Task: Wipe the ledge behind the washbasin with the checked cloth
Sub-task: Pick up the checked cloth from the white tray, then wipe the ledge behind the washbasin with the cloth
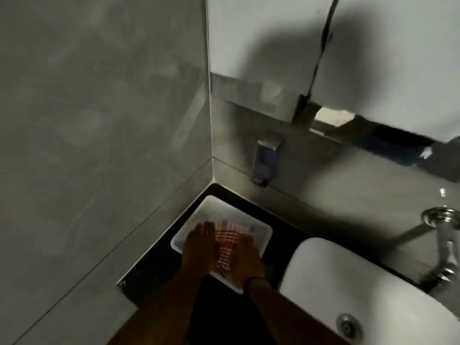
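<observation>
A red-and-white checked cloth (227, 241) lies inside a white rectangular tray (211, 207) on the dark counter in the corner. My left hand (199, 247) rests flat on the cloth's left side with fingers spread. My right hand (246, 260), a dark band on its wrist, presses on the cloth's right side. Whether either hand grips the cloth I cannot tell. The white washbasin (348, 282) sits to the right of the tray. Behind both runs the narrow dark ledge (281, 202) along the wall.
A soap dispenser (265, 163) hangs on the wall above the ledge. A chrome tap (445, 235) stands behind the basin at the right. A mirror (373, 58) covers the upper wall. Grey tiled wall closes the left side.
</observation>
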Demonstrator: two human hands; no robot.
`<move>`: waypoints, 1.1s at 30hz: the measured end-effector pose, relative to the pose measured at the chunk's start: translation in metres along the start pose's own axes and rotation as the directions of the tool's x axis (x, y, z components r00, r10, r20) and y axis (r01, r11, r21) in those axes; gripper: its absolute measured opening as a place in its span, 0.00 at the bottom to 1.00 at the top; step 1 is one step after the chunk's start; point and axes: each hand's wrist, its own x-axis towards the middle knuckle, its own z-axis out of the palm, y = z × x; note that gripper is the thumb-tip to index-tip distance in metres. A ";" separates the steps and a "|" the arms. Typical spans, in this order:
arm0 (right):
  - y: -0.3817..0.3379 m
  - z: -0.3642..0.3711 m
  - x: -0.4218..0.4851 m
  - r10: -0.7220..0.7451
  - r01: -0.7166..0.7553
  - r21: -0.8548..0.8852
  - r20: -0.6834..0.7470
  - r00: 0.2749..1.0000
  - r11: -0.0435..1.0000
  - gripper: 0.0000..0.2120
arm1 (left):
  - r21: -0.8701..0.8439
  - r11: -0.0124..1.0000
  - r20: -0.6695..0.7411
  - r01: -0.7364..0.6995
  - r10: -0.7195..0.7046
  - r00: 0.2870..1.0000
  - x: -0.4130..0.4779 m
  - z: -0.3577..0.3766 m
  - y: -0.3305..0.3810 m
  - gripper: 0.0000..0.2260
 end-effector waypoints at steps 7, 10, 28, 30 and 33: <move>0.007 0.048 0.087 0.482 -0.483 0.048 0.026 0.876 0.875 0.37 | 0.029 0.963 0.273 0.267 -0.264 0.925 0.072 0.064 -0.023 0.28; 0.016 0.062 0.113 0.591 -0.589 0.047 -0.040 0.806 0.807 0.40 | 0.011 0.951 0.308 0.308 -0.297 0.904 0.088 0.080 -0.025 0.17; 0.034 -0.064 -0.019 0.132 -0.452 0.851 0.497 0.858 -0.266 0.25 | -0.833 -0.011 0.508 0.554 0.384 0.771 0.043 -0.049 0.019 0.20; 0.047 -0.086 -0.061 -0.056 -0.465 0.763 0.495 0.867 -0.449 0.29 | -0.828 0.005 0.493 0.561 0.484 0.723 0.027 -0.059 0.052 0.19; 0.059 -0.108 -0.110 0.034 -0.306 0.806 0.373 0.927 -0.507 0.31 | -0.883 0.127 0.441 0.451 0.551 0.708 0.015 -0.058 0.102 0.22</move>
